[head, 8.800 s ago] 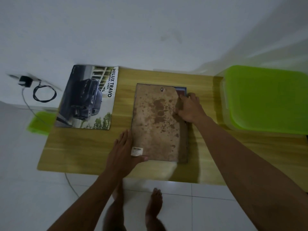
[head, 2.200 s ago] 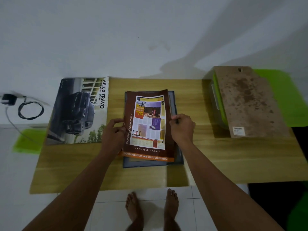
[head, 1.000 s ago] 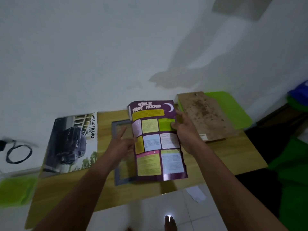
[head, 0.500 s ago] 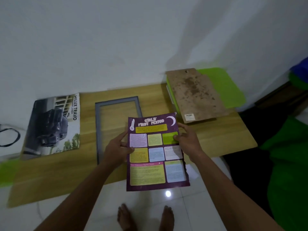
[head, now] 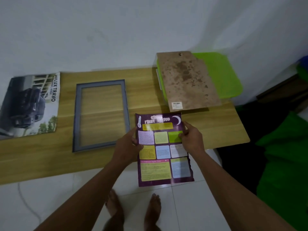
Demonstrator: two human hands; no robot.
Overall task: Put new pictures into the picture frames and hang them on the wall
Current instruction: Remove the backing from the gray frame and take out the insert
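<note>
A purple printed page (head: 164, 154) with coloured boxes hangs over the table's front edge, to the right of the frame. My left hand (head: 127, 148) pinches its left edge and my right hand (head: 191, 138) pinches its right edge. The grey picture frame (head: 75, 117) lies flat on the wooden table (head: 216, 130) with nothing in it; the wood shows through. Its stained brown backing board (head: 186, 80) rests on a green-lidded box (head: 221, 75) at the back right. A car poster (head: 31, 105) reading HILUX TRAVO lies at the table's left end.
The table stands against a white wall. White floor tiles and my bare feet (head: 133, 212) are below the front edge. A thin cable (head: 25, 200) trails on the floor at the left. Green fabric (head: 283, 164) and a dark gap fill the right side.
The old page has been lifted out of the frame, flipped to its purple side and carried right and toward me. The frame now lies bare. The view has shifted slightly.
</note>
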